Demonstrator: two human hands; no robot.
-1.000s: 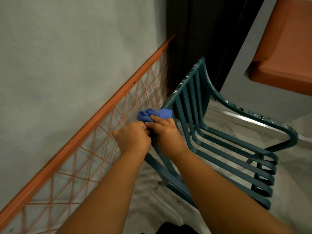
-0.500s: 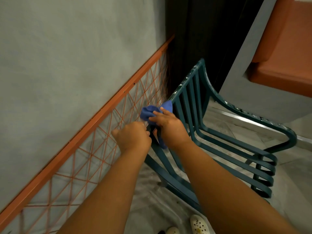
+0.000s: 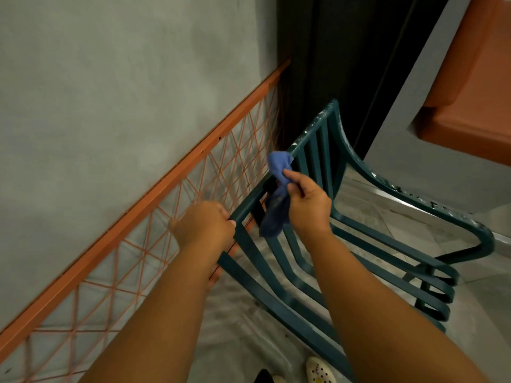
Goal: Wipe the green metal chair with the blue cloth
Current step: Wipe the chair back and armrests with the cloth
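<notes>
The green metal chair (image 3: 359,244) stands below me, its slatted back toward me and its seat slats running to the right. My left hand (image 3: 203,226) grips the near corner of the chair's top rail. My right hand (image 3: 307,201) pinches the blue cloth (image 3: 278,189), which lies over the top rail at its upper end and hangs down against the back slats. White specks of chipped paint show along the rail and the right armrest.
An orange railing (image 3: 171,178) with thin crossed wires runs along the grey wall on the left, close behind the chair back. An orange-topped block (image 3: 464,111) sits at the upper right. A white shoe (image 3: 320,370) shows at the bottom edge on the grey floor.
My right hand has slid the blue cloth farther up along the top rail, away from my left hand. The left hand stays gripping the rail's near corner.
</notes>
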